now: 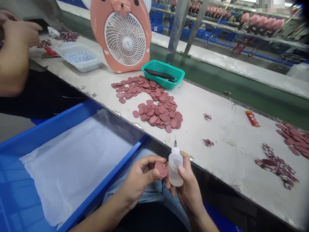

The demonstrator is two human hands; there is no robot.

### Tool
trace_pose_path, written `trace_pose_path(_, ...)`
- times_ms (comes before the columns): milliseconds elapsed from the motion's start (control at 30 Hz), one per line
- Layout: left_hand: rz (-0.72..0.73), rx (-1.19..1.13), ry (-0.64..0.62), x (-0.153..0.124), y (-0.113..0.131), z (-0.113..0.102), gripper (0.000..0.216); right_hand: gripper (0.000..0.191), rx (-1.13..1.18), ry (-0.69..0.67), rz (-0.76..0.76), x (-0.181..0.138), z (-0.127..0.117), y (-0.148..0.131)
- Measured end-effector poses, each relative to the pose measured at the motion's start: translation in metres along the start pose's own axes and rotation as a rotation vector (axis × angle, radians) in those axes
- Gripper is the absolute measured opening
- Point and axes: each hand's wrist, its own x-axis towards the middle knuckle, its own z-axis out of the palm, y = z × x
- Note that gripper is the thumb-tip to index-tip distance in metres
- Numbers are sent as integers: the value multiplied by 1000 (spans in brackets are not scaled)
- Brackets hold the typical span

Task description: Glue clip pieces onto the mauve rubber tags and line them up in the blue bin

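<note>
Between its thumb and fingers my left hand (pixel 138 178) pinches a dark pink oval disc (pixel 160 169) with small holes, held above my lap. My right hand (pixel 189 190) is wrapped round a translucent white squeeze bottle (pixel 175 170), which stands upright with its thin needle tip pointing up. The disc and the bottle are side by side, close together. On the bench ahead lies a large spread of similar pink discs (pixel 159 112).
A blue crate lined with white cloth (pixel 82 161) sits at my left. On the bench (pixel 217 161) are a pink fan (pixel 125 38), a green basket (pixel 164 72), a white tray (pixel 83 61), a red tube (pixel 252 119) and small brown pieces (pixel 277 167). Another person's arm (pixel 14 54) reaches in at left.
</note>
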Motion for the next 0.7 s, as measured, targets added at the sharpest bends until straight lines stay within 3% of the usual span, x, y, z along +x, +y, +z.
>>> trace_pose_path(67,-78,-72,58,-3,1,-2,27,43,-148,4,7,-8,-13,-4)
trace_pose_path(200,-124,-163,85,-8,8,-10,28,42,-508,236,-138,-26,-33,-21)
trace_pose_path(400,-174,-198,55,-15,10,-5,38,38,-299,297,-451,-41,-24,-31)
trace_pose_path(467,-207,-184,32,-17,10,-1,40,43,-389,385,-602,-43,-12,-28)
trace_pose_path(533,-229,-169,15,-17,10,1,39,41,-481,387,-708,-46,-3,-24)
trace_pose_path(700,-256,-129,12,-16,11,2,40,42,-526,328,-665,-58,-8,-13)
